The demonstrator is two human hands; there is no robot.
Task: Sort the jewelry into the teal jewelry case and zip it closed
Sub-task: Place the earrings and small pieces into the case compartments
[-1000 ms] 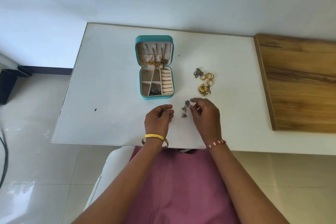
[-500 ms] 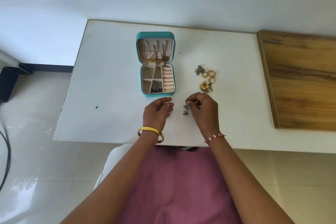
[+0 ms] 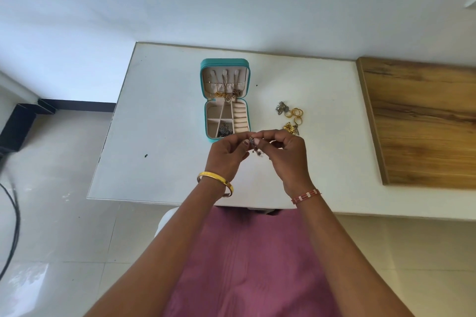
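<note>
just in front of the case, over the near part of the table, both hands meet around one small dark earring. the left hand and the right hand each have fingertips pinched on its top, fingers curled, while its lower part dangles between them, blurred. whether a back piece is on it i cannot tell.

the case lies open, lid tilted back, with gold pieces hanging at the lid's pocket and a dark piece in the near left compartment. its ring rolls look bare. the loose pile of gold rings and other pieces sits on the table right of the case, apart from it.

risks as i judge them: the earring is tiny and held by fingertips only, so a slip while the two hands work it could drop it onto the table, or off the near edge to the lap or floor, since the hands hover close to that edge. pulling two ways on it could bend a hook or lose a back. carried into the case, its dangling part could snag the dark piece already there and tangle. the right wrist is close to the pile and a sweep could scatter the rings. gold pieces draped over the hinge could catch the zip later.
</note>
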